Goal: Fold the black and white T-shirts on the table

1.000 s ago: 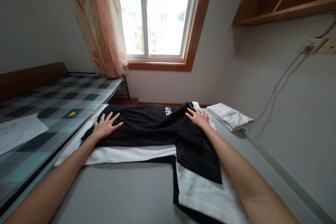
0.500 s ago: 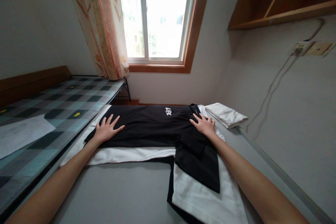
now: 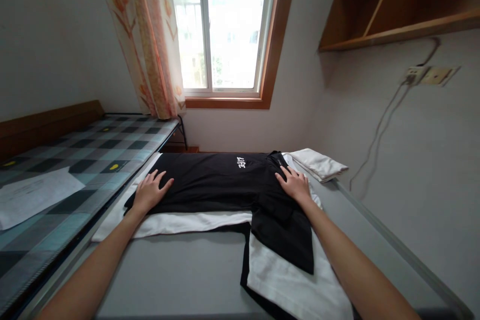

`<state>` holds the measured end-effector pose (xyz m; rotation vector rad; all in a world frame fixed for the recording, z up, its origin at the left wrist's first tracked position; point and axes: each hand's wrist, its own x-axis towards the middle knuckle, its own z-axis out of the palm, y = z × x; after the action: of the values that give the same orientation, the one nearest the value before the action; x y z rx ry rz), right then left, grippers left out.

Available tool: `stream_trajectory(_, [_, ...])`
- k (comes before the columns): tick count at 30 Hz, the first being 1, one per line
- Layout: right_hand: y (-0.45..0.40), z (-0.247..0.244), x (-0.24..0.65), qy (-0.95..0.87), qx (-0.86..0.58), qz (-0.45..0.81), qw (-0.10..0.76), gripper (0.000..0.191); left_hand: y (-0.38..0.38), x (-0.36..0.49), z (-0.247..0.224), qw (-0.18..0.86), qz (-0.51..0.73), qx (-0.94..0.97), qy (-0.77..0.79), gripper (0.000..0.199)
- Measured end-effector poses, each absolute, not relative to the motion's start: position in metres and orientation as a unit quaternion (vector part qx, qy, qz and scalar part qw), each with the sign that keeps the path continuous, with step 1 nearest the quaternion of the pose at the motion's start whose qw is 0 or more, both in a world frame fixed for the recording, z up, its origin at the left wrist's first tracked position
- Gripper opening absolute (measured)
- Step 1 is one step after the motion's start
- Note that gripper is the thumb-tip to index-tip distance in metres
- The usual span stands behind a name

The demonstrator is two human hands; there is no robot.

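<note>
A black T-shirt (image 3: 213, 180) with white "LIFE" lettering lies sideways, spread over a white garment (image 3: 288, 275) on a grey surface (image 3: 180, 275). My left hand (image 3: 152, 191) rests on the shirt's left end, fingers apart, holding nothing. At the collar end, my right hand (image 3: 294, 184) lies on the black fabric with its fingers spread. One black sleeve hangs toward me over the white sleeve, and a black edge shows beneath the white one. Just past my right hand lies a folded white cloth (image 3: 318, 162).
On the left is a bed with a checked mattress (image 3: 123, 140) and a paper sheet (image 3: 37, 195). A curtain (image 3: 150, 40) hangs by the window. The right wall has a wooden shelf (image 3: 397, 35), a socket (image 3: 416, 75) and a dangling cable.
The view has shifted slightly. The fingers of my left hand are a little closer together, and my right hand sits slightly lower on the collar end.
</note>
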<state>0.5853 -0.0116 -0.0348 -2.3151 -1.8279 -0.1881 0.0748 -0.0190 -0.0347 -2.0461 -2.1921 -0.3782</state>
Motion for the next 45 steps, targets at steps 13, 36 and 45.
stream_trajectory(13, [-0.039, -0.029, 0.598, -0.487, -0.861, -0.1, 0.108, 0.063, -0.086, 0.089, -0.003, -0.101, -0.116, -0.863, -0.481, 0.068])
stream_trajectory(36, [-0.065, -0.003, 0.587, -0.579, -0.813, -0.063, 0.001, 0.037, -0.108, 0.073, -0.005, -0.135, -0.083, -0.869, -0.469, 0.026])
stream_trajectory(45, [-0.077, -0.006, 0.582, -0.643, -0.724, -0.222, 0.114, 0.042, -0.109, 0.069, 0.003, -0.187, -0.169, -0.838, -0.485, 0.035])
